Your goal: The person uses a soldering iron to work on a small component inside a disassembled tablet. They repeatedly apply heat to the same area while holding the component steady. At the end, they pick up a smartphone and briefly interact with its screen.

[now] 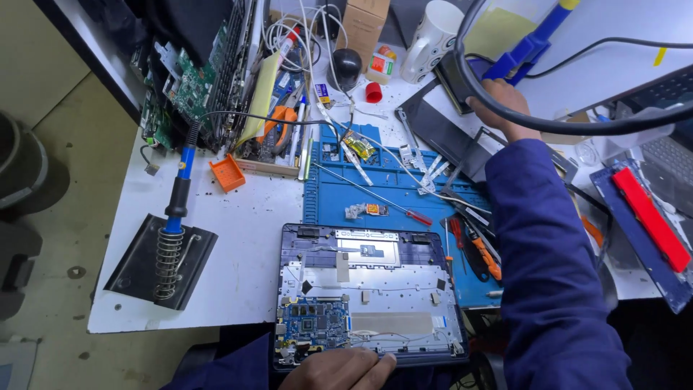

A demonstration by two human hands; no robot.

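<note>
Head view: left hand (339,370) rests on the opened laptop (368,296), grip released; right hand (505,108) grasps a blue-handled tool (530,47).

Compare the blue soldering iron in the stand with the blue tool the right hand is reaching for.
The soldering iron rests untouched in its coil stand at the table's left; the blue tool is at the far right, under the right hand. The iron's grip is black; the tool has a yellow tip. Both are blue and corded.

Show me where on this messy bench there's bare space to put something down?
The white table is bare between the soldering iron stand, the blue mat and the opened laptop. Crowded: the circuit boards at the back, and the tools beside the right arm.
</note>
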